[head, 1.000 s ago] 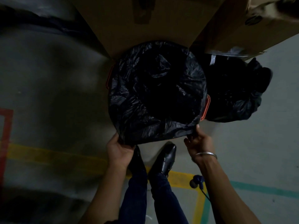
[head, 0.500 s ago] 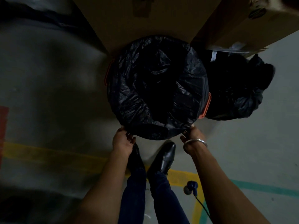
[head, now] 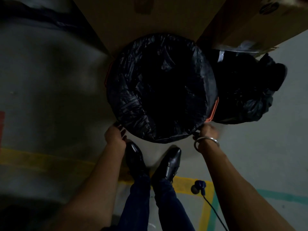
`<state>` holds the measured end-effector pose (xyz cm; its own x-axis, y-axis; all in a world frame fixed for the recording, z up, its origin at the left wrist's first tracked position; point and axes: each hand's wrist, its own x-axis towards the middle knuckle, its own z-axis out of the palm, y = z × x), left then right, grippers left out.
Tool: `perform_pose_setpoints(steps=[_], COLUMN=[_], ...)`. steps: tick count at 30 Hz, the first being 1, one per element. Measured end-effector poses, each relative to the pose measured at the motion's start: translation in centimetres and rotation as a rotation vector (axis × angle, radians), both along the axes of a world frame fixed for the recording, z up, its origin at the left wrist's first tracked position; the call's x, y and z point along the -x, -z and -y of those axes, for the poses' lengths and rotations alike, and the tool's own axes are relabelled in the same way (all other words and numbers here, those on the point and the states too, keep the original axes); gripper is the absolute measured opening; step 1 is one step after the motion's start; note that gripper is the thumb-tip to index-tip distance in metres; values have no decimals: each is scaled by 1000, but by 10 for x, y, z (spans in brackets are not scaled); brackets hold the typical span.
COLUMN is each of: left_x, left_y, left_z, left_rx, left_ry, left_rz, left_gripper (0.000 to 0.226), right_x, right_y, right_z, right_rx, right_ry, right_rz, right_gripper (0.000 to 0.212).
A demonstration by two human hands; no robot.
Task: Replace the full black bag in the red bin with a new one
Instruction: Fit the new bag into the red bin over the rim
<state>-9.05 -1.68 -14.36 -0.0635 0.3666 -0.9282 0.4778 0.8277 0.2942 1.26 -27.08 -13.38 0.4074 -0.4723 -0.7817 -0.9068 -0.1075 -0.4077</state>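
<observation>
A new black bag (head: pixel 133 104) lines the red bin, its edge folded down over the rim. Only slivers of the red bin (head: pixel 215 109) show at the left and right sides. My left hand (head: pixel 115 135) grips the bag's folded edge at the near left of the rim. At the near right, my right hand (head: pixel 207 132), with a metal bangle on its wrist, holds the same edge; it is blurred. The full black bag (head: pixel 245 90) sits on the floor to the right of the bin, touching it.
Large cardboard boxes (head: pixel 150 19) stand right behind the bin and the full bag. My two black shoes (head: pixel 168 162) are just in front of the bin. A blue earphone on a cable (head: pixel 199 187) dangles near painted yellow and green floor lines.
Both hands have drawn the bag's edge down over the near rim and moved apart toward the sides. The bag's mouth now looks wider and smoother around the bin.
</observation>
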Motion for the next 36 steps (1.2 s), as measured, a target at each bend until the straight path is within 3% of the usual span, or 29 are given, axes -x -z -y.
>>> perform_pose_setpoints(steps=[3,6,9,11,15,20,25,32,35,36], left_x=[-1,-9,-19,-20,-19,-19,-36,-38,-39,-40], left_y=[3,-6,-8,1,-7,1,-7,-5,-9,-14], left_z=[-20,-29,-35,-37,-27,-34,-37,-30,-27,-24], left_rx=[-180,-169,-191,-217,-215,-205,-333,-291,-370,-481], left_ry=[-7,96,65,10,35,94,68,75,116,167], left_rz=[60,190,189,196,225,239,234,369,302,273], left_gripper=[47,83,100,94,51,52,63,60,54,48], right_x=[-5,-20,-38,-42,-46,-55,-55,-46,-48,-50], right_y=[-9,-20,-15,-11,-9,-3,-13,-8,-11,-12], right_z=[-2,-10,-13,-9,-1,6,-4,-19,-17,-17], right_rx=[369,340,287,348,366,317,408,285,291,332], right_ry=[-99,-75,-83,-115,-149,-168,-274,-271,-302,-347], right_rz=[260,405,455,455,388,308,539,514,521,538], right_gripper=[30,40,30,24,25,29,31,40,42,45])
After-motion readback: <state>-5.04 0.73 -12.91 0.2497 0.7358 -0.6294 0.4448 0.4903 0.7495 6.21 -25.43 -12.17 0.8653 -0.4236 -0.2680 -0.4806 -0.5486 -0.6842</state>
